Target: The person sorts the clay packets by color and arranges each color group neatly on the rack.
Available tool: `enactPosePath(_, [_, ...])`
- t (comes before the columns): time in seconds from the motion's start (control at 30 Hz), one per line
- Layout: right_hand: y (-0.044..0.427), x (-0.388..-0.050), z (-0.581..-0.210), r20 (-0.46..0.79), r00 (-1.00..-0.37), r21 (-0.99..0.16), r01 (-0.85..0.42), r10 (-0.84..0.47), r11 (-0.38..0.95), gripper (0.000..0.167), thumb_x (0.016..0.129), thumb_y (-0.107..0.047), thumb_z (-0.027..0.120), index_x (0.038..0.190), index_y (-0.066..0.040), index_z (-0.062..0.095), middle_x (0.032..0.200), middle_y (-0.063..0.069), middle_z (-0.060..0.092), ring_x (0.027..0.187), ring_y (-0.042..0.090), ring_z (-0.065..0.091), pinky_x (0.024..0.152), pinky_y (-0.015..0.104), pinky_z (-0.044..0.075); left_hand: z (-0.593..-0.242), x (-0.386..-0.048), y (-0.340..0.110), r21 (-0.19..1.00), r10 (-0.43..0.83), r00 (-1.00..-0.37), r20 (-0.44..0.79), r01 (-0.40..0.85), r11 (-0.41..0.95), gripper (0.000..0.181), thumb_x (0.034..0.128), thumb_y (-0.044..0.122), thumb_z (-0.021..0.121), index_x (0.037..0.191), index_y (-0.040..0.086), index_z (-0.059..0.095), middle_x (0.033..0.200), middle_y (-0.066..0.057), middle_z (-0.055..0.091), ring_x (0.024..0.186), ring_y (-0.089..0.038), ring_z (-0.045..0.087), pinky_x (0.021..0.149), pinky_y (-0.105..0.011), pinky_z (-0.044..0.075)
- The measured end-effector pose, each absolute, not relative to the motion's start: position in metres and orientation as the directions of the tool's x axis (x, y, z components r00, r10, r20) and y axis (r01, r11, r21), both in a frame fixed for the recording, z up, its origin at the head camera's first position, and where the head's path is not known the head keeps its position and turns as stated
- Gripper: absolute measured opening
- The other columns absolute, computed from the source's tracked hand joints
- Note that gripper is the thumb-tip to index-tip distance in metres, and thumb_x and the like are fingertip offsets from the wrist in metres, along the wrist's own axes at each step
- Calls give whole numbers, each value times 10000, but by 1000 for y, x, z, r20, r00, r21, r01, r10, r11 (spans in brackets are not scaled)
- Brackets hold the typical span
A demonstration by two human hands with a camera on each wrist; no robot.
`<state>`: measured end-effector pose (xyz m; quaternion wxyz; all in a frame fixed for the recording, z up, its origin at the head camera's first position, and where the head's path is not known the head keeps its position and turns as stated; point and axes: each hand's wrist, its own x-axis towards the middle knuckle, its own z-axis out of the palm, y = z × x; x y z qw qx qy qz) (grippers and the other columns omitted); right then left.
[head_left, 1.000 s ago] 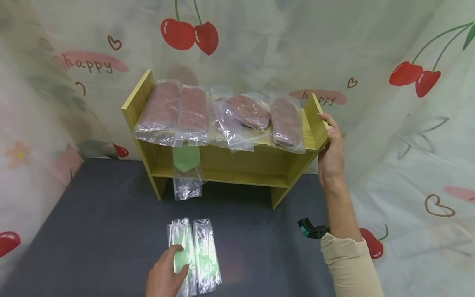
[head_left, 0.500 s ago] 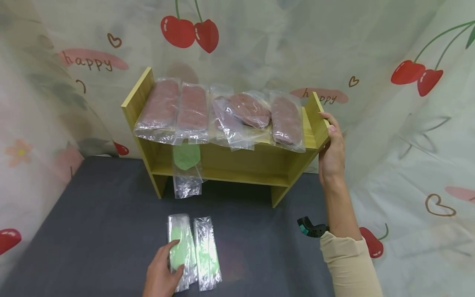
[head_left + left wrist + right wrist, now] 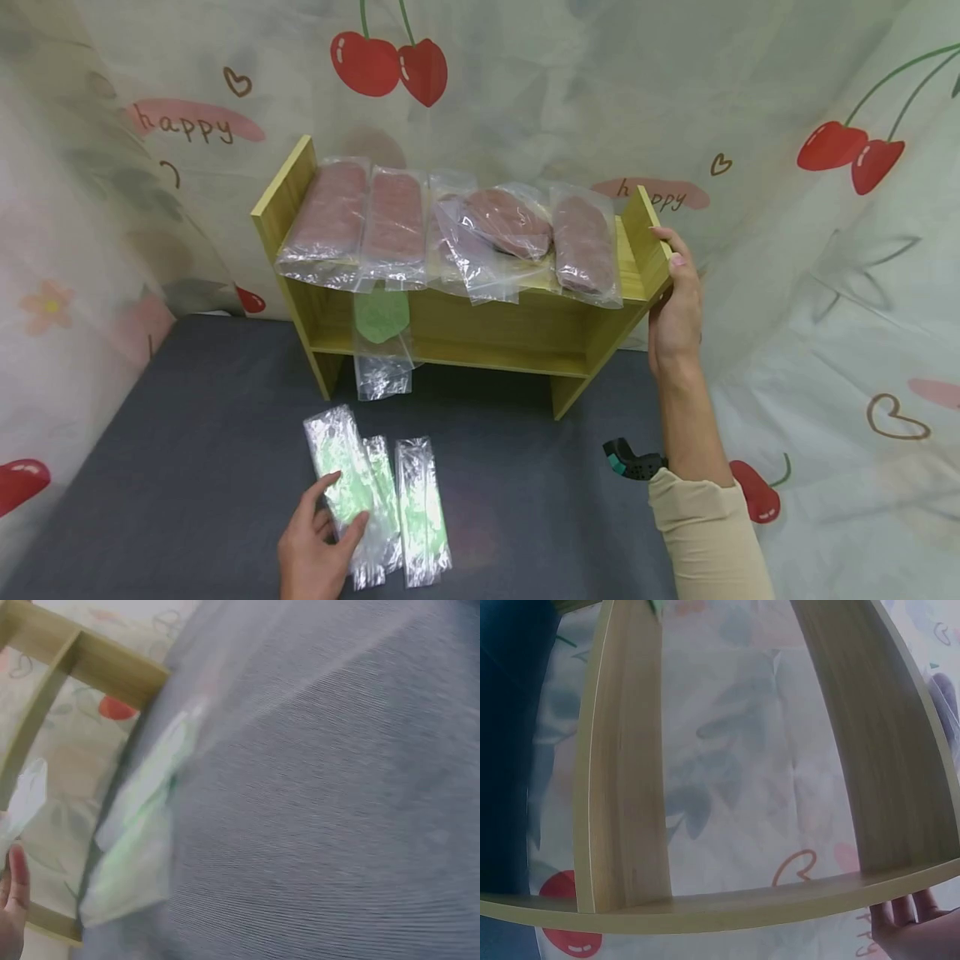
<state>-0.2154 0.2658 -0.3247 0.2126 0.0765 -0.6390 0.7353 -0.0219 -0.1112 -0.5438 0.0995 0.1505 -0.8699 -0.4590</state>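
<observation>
My left hand pinches a clear plastic bag with something flat and light green inside, its upper end tilted left. In the left wrist view, the left hand and bag show at the left edge, blurred. More such green-filled bags lie on the dark tabletop just right of it. My right hand holds the right side panel of a small two-tier wooden shelf. In the right wrist view, the fingers of the right hand curl against the panel's edge.
Several clear bags with flat reddish-pink contents lie along the top tier, some overlapping. A green-filled bag hangs over the lower tier's front on the left. A cherry-printed cloth surrounds the dark tabletop.
My left hand has picked up a green-filled bag from the left pile and moved it up and left, uncovering bags beneath. My right hand stays on the shelf's side panel.
</observation>
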Motion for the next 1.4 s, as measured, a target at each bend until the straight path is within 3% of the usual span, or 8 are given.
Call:
enactPosePath(0.07, [266,-216,-325,387,-898,-907,-411,210,-88,419,1055,-270,306,1361,-148,565,1210,121,485,969,198,480,803,288,413,-538,-23,-111,852,-383,-918,104,-116,511,720,730,41,877,1360,156,548,863,-71,630,506,-55,535,501,-226,425])
enactPosePath(0.17, [266,-216,-326,386,-899,-907,-411,209,-92,419,1052,-267,307,1358,-149,567,1195,117,490,960,196,481,794,285,414,-532,-25,-112,875,-390,-899,201,-15,484,735,735,-32,852,1382,124,539,1230,-78,586,689,7,620,577,-171,488])
enactPosePath(0.3, [266,-216,-326,383,-898,-905,-412,218,-104,419,1046,-265,309,1351,-149,573,1184,117,497,947,193,487,778,279,417,-525,-28,-115,906,-348,-896,275,120,406,820,743,-136,791,1457,110,469,1358,-73,497,899,44,619,673,-141,522])
enactPosePath(0.6, [265,-216,-325,378,-901,-908,-406,213,-107,424,1048,-260,301,1353,-145,572,1211,124,487,962,201,480,787,282,415,-496,-48,-125,817,-235,-866,441,280,504,839,718,-124,809,1458,106,487,1295,-149,539,864,-244,690,718,-102,503])
enactPosePath(0.83, [265,-216,-325,389,-895,-904,-417,219,-96,425,1049,-264,298,1346,-137,575,1202,120,486,944,195,481,778,278,413,-469,-72,-126,777,-102,-856,506,401,485,754,720,-67,849,1394,101,555,1263,-112,569,856,-130,680,755,-120,511])
enactPosePath(1.03, [265,-217,-324,398,-892,-898,-426,215,-106,415,1052,-249,308,1344,-122,576,1170,121,492,918,187,478,769,275,413,-457,-87,-124,783,-62,-863,501,421,459,670,719,-53,857,1321,113,612,1149,-65,577,765,-94,647,748,-128,515])
enactPosePath(1.2, [265,-217,-325,411,-887,-898,-434,210,-75,421,1043,-246,302,1344,-135,575,1171,123,491,924,192,473,774,284,410,-449,-103,-125,770,-14,-867,498,435,466,653,734,-27,856,1322,135,620,1052,-46,573,749,-122,658,733,-121,509])
enactPosePath(1.4, [267,-215,-325,423,-880,-893,-445,214,-66,420,1044,-250,305,1344,-140,577,1187,119,488,954,194,469,789,285,403,-438,-117,-121,766,-12,-852,524,464,445,542,755,-32,840,1247,126,680,1070,-55,620,754,-140,661,724,-116,500])
